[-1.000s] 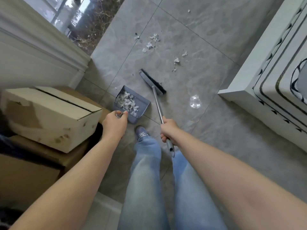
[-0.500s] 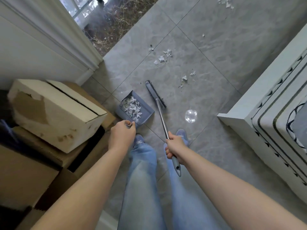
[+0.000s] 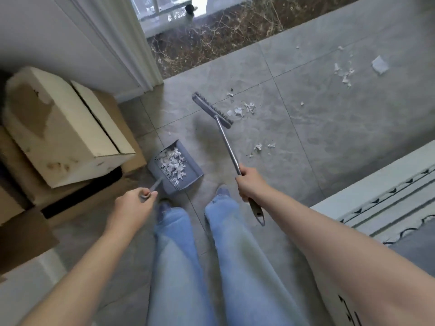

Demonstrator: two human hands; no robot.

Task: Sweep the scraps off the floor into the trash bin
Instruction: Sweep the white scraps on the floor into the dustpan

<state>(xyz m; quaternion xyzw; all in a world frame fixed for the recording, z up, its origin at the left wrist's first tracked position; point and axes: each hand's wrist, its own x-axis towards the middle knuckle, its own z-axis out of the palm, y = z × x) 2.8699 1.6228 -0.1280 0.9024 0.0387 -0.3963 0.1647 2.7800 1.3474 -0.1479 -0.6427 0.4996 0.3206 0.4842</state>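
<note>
Grey plastic dustpan [image 3: 175,169], part-filled: left hand [image 3: 131,208] grips its handle, keeping it level. Right hand [image 3: 253,184] clasps metal-handled broom [image 3: 213,111], head beyond the dustpan beside white paper scraps [image 3: 244,110], likely for gathering.

Grey tiled floor [image 3: 329,128] — cardboard boxes [image 3: 61,128] left, window [image 3: 169,10] ahead

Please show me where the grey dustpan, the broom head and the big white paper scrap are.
Grey plastic dustpan [image 3: 190,171]: head view, bare right side of its tray.
Grey broom head [image 3: 211,111]: head view, middle of its back.
Big white paper scrap [image 3: 379,64]: head view, its centre.

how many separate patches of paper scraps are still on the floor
3: one beside the broom head, one right of the broom shaft, one far right near the top. A few stray bits lie between; more may be out of frame.
</note>
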